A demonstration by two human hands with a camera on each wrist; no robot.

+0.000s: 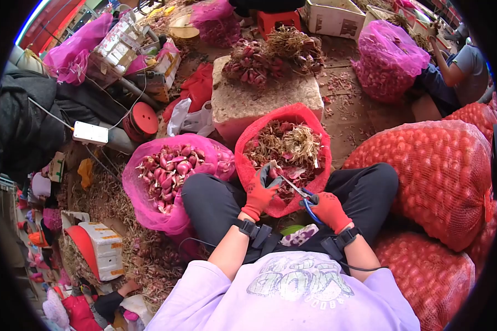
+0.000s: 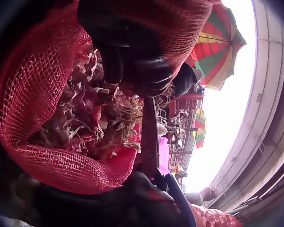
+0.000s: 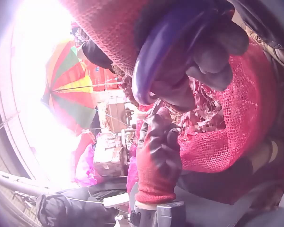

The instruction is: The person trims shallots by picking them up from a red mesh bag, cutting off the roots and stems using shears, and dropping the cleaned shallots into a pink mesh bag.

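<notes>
In the head view, my left hand (image 1: 261,194), in a red glove with dark fingertips, pinches a small pinkish shallot (image 1: 274,171) over a red mesh bag (image 1: 280,208). My right hand (image 1: 329,211), gloved alike, grips blue-handled scissors (image 1: 294,187). Their blades reach across to the left fingertips, right at the shallot. Dry roots, stalks and papery skins (image 1: 301,144) fill the red bag, which sits between the crossed legs. Left of it, a pink mesh bag (image 1: 131,185) holds loose purple shallots (image 1: 168,174). In the left wrist view, the dark glove fingers hide most of the shallot.
Big full red mesh sacks (image 1: 425,171) crowd the right side. Ahead stands a pale block (image 1: 265,107) bearing bunches of shallots (image 1: 251,63). Another person (image 1: 463,69) sits at the far right beside a pink bag (image 1: 389,63). A white box (image 1: 90,133) with cords lies left.
</notes>
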